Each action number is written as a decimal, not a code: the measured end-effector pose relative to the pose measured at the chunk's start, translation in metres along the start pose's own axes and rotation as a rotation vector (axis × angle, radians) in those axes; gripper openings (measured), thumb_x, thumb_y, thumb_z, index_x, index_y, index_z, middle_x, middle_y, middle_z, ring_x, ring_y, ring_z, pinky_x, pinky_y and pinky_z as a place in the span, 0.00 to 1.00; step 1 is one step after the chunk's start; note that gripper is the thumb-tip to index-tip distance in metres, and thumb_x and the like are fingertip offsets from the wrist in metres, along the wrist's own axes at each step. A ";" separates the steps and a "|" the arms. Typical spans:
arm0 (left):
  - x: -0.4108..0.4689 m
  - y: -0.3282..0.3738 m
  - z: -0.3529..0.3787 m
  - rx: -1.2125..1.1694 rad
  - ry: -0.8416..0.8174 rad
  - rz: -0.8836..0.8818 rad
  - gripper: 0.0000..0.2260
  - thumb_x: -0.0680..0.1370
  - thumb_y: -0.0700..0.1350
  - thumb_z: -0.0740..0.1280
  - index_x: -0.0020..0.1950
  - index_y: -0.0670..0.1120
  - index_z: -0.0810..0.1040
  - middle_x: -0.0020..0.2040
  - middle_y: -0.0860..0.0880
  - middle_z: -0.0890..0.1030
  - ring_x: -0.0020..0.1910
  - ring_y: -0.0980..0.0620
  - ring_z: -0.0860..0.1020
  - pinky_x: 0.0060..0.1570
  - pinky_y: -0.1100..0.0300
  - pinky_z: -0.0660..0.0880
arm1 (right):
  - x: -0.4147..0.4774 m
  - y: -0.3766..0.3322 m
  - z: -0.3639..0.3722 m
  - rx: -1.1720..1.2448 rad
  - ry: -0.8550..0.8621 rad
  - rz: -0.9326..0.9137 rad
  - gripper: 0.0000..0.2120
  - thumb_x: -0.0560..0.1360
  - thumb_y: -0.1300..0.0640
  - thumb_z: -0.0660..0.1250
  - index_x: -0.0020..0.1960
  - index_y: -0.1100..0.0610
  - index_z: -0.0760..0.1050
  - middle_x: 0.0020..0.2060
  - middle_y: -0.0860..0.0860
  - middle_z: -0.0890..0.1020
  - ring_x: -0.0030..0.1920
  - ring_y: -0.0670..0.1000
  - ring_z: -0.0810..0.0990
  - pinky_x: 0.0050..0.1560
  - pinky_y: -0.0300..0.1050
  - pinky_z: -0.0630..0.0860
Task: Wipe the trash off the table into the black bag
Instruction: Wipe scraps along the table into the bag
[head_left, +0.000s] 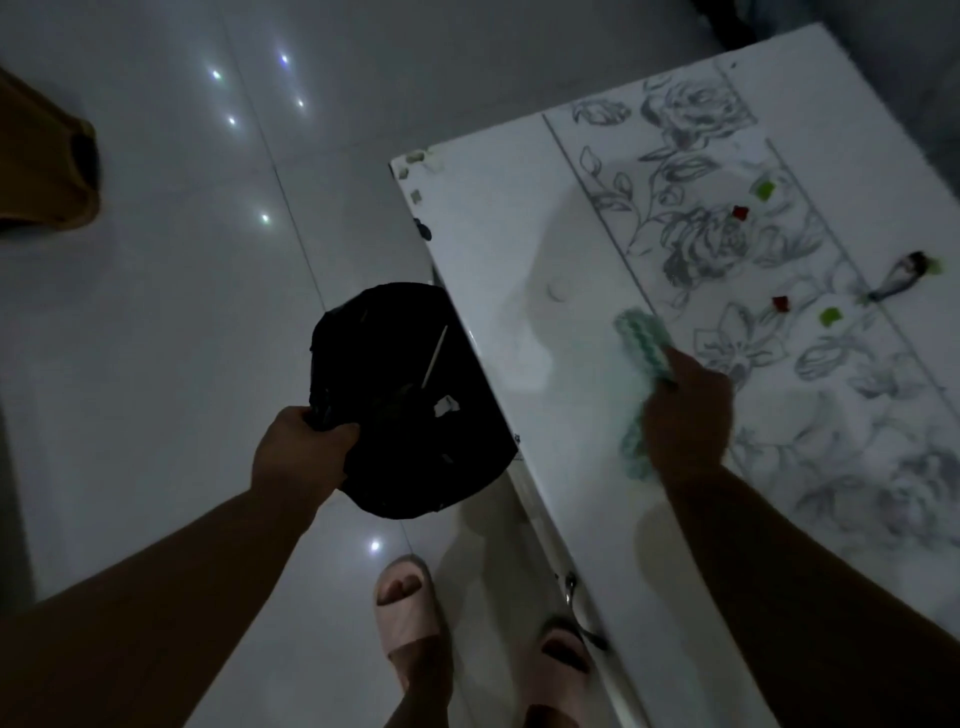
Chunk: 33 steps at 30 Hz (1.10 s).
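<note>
A pale glossy tiled floor (156, 312) fills the left half of the frame, dotted with light reflections. The white table (498, 249) with a grey flower print runs from the upper right down to the lower right. The black bag (405, 415) hangs open at centre, just beside the table's left edge, with a thin white stick and a pale scrap inside. The left hand (296, 447) grips the bag's rim, fingers closed on it. The right hand (685, 415) is closed around a pale green cloth (641, 338) pressed on the tabletop. Pink slippers (408, 608) show at bottom centre. Small trash lies at right: green scraps (830, 315), red bits (780, 303), a silvery wrapper (901, 275). No readable writing or brand shows
</note>
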<state>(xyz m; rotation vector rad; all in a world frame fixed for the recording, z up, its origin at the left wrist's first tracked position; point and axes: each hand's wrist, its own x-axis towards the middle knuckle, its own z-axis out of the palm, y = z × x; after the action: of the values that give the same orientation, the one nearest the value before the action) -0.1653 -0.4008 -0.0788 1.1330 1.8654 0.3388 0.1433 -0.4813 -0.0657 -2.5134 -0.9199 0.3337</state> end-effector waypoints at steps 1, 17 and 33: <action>0.004 0.002 0.000 -0.009 0.004 -0.001 0.13 0.71 0.44 0.70 0.31 0.55 0.68 0.30 0.51 0.77 0.30 0.50 0.78 0.30 0.59 0.74 | 0.005 0.017 -0.007 -0.018 0.003 0.097 0.25 0.69 0.60 0.55 0.64 0.63 0.73 0.53 0.69 0.78 0.56 0.67 0.75 0.57 0.51 0.69; 0.064 0.023 0.023 -0.014 0.027 -0.074 0.23 0.72 0.46 0.70 0.65 0.41 0.71 0.49 0.44 0.78 0.44 0.45 0.78 0.44 0.53 0.76 | 0.156 -0.018 0.043 -0.121 -0.169 0.029 0.19 0.75 0.64 0.57 0.66 0.61 0.70 0.61 0.66 0.74 0.60 0.65 0.72 0.58 0.50 0.69; 0.064 0.042 0.018 0.100 0.042 -0.121 0.22 0.71 0.47 0.70 0.62 0.42 0.72 0.43 0.46 0.78 0.41 0.45 0.79 0.41 0.53 0.76 | 0.040 -0.122 0.101 0.018 -0.617 -0.502 0.26 0.70 0.68 0.59 0.67 0.56 0.71 0.53 0.63 0.74 0.54 0.62 0.73 0.54 0.49 0.68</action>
<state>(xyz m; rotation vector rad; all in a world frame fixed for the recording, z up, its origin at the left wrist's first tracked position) -0.1386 -0.3296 -0.0979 1.0804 1.9969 0.2046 0.0689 -0.3396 -0.0985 -2.0741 -1.7159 0.9628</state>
